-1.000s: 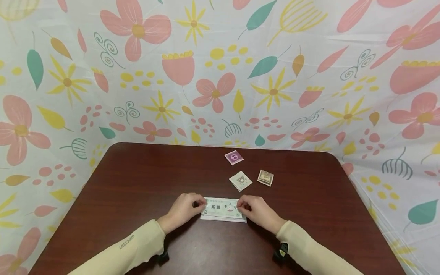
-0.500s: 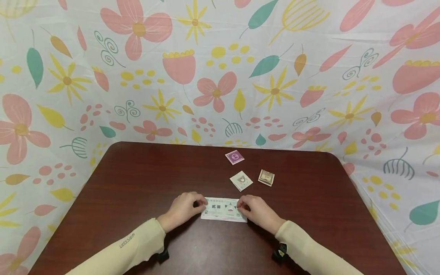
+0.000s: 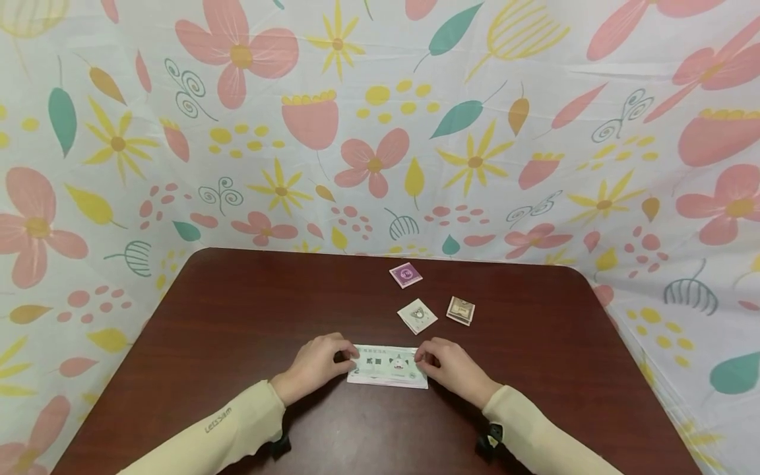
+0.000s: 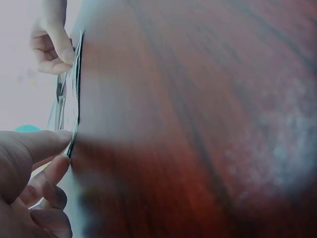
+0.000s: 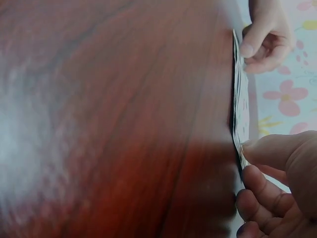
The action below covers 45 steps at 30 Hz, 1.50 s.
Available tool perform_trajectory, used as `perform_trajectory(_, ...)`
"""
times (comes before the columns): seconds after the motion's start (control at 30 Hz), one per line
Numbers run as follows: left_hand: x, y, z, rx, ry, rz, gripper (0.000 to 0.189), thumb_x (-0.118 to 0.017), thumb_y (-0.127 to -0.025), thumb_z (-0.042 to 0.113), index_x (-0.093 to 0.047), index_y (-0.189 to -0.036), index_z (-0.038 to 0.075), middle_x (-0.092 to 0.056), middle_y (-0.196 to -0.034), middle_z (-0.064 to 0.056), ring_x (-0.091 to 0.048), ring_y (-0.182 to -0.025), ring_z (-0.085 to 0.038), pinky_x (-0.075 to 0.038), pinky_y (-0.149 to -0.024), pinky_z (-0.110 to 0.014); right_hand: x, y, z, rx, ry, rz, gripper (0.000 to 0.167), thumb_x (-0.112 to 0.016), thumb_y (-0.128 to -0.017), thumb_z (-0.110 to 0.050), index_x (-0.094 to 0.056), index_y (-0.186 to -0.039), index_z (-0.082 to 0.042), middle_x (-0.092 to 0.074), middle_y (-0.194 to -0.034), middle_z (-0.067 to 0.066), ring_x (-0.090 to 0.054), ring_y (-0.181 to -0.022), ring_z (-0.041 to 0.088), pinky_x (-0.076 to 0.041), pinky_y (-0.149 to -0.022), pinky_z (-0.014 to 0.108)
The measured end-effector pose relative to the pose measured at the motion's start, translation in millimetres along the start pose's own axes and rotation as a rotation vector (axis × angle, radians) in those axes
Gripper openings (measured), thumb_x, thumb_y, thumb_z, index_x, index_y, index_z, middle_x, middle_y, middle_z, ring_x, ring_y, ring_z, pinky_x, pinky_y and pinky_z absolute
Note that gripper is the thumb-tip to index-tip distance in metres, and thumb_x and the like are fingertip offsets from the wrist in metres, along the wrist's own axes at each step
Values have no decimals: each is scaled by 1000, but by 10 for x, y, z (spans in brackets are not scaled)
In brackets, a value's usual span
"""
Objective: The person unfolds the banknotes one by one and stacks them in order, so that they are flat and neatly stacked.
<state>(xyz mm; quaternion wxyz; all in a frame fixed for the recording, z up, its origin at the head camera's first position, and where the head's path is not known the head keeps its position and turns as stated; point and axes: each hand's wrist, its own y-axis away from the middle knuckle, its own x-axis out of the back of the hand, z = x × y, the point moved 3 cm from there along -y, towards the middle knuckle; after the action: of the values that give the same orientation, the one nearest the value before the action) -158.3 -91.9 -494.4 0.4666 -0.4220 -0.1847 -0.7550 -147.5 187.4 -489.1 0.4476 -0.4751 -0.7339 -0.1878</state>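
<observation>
A thin stack of pale green play banknotes (image 3: 382,367) lies on the dark wooden table (image 3: 249,297), its long side toward me. The left hand (image 3: 320,363) pinches the stack's left end between thumb and fingers. At the other end, the right hand (image 3: 454,369) pinches the short edge the same way. Seen edge-on in the left wrist view, the banknotes (image 4: 77,89) form several layers, with the left thumb (image 4: 49,144) on top and a finger beneath. The right wrist view has the right thumb (image 5: 267,148) likewise on the upper face.
Beyond the stack lie three small folded paper squares: a white one (image 3: 418,316) with a cartoon face, a brown one (image 3: 460,311) to its right, and a purple one (image 3: 406,275) farther back. A flower-print cloth (image 3: 380,132) hangs behind the table.
The top banknote now lines up more closely with those beneath, where a lower edge stuck out before. The right hand has shifted slightly right; the left stays at its end.
</observation>
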Motion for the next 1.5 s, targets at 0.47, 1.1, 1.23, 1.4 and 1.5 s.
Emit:
perform_trajectory(0.47,-16,25,7,3,-8,3,13,-82,-91,14,-79,-103,18,-66,-93,8,-66,-83,-10,-52,-69,-29,167,-190,226,-135,126,164,8,-79,-90,-9,-73,-91,-13,-68,-83,-3,-60,-74,10,-52,-69,33)
perform_trajectory(1.1,-31,13,-21,-13,-21,5,13,-81,-91,14,-79,-104,18,-66,-93,8,-66,-84,-9,-53,-70,-30,137,-452,371,-310,373,285,40,-85,-86,-34,-71,-95,2,-68,-86,18,-66,-86,42,-51,-82,57)
perform_trajectory(1.23,-30,16,-21,-18,-21,7,13,-81,-92,14,-78,-104,19,-66,-93,8,-66,-84,-9,-53,-70,-31,139,-474,361,-308,371,281,37,-86,-85,-31,-71,-91,1,-69,-83,17,-66,-84,42,-52,-80,57)
perform_trajectory(1.4,-29,23,-23,-21,-25,15,12,-80,-93,16,-78,-104,20,-66,-92,9,-66,-83,-9,-53,-70,-31,147,-492,346,-336,359,262,38,-86,-85,-31,-69,-91,3,-67,-84,19,-64,-83,42,-53,-75,55)
perform_trajectory(1.5,-30,28,-20,-24,-28,23,12,-80,-93,17,-77,-103,20,-66,-92,9,-65,-83,-9,-53,-70,-30,148,-491,329,-363,363,244,41,-85,-87,-31,-68,-95,6,-66,-88,21,-64,-83,42,-53,-73,55)
